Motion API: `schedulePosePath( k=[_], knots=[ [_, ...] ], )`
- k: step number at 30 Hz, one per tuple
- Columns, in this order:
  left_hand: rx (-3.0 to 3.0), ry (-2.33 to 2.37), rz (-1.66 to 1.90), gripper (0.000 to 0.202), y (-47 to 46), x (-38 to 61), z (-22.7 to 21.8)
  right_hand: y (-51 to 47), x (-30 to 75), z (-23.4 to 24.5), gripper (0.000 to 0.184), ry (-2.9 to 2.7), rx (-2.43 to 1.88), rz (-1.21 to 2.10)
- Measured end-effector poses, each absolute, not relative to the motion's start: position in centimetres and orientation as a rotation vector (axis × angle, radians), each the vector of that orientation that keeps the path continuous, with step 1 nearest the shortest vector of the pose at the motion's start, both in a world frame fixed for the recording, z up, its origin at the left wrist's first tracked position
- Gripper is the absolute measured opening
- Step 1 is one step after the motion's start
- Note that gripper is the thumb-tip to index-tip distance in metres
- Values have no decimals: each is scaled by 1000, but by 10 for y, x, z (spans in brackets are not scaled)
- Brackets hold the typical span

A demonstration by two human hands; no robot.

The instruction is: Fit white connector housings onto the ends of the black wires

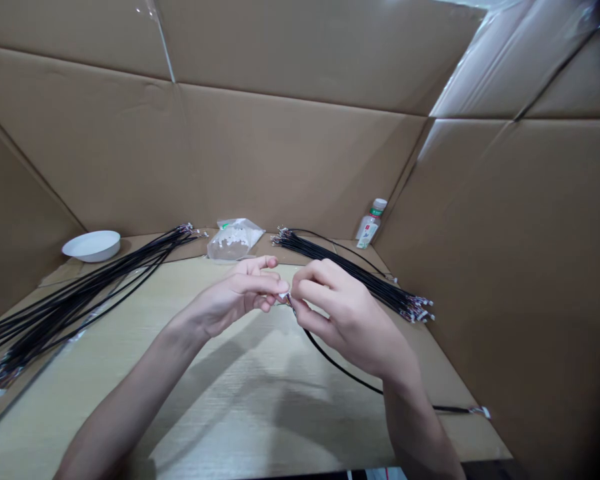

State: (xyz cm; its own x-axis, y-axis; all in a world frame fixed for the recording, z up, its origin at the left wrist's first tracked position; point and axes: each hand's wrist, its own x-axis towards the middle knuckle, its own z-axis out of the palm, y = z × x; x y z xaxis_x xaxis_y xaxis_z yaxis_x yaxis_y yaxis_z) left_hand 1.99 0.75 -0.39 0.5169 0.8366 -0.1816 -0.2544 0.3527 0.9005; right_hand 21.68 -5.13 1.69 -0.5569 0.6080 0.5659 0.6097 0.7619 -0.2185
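Above the middle of the table, my left hand (235, 293) pinches a small white connector (283, 295) between thumb and fingertips. Thin coloured wires run from the connector toward my right hand (343, 317). Its fingers are closed around the wires at the end of a black cable (337, 367). The cable curves down to the right and passes behind my right forearm. Its far end, with another white connector (486, 413), lies near the right edge of the table. My right fingertips partly hide the wires.
A bundle of black cables (95, 287) lies on the left, another bundle (350, 270) on the right. At the back are a white bowl (93, 247), a clear bag (235, 240) with small white pieces and a bottle (371, 225). Cardboard walls (300, 160) surround the table (220, 413).
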Motion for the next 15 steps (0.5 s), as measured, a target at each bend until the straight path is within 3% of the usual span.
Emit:
schedulePosePath(
  k=[8, 15],
  knots=[
    [1029, 728, 787, 83, 10, 18, -9, -49, 219, 17, 15, -2396, -916, -84],
    [1212, 713, 774, 61, 12, 20, -7, -53, 220, 13, 23, -2561, -1036, -346]
  ],
)
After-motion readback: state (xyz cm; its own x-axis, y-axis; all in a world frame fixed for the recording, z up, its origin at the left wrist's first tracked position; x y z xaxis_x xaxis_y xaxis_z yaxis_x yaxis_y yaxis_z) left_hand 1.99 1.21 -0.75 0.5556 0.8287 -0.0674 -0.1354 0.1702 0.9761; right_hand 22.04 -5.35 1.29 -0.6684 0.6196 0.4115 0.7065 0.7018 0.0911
